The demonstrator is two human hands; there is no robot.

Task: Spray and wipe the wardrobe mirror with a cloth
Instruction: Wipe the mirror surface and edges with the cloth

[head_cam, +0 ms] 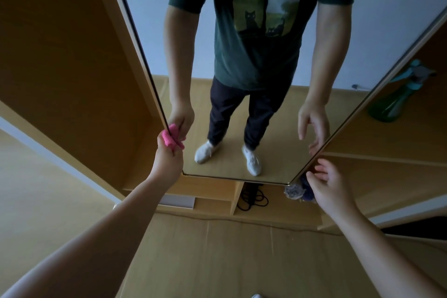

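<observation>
Your left hand (169, 156) grips cloth (169, 140) at mirror (278, 126) left edge; right hand (329, 185) relaxed, empty. Spray bottle (395, 100) shelved: wiping likely underway, coverage indeterminate.

At three o'clock, a wardrobe shelf (387, 138) carries a green spray bottle (387, 107). Near the centre, the bottom compartment (285, 210) holds a coiled black cable (252, 197), with a greyish-purple bundle (294, 192) at the cable's three o'clock. The pale wooden floor (217, 261) spreads towards six o'clock.
</observation>
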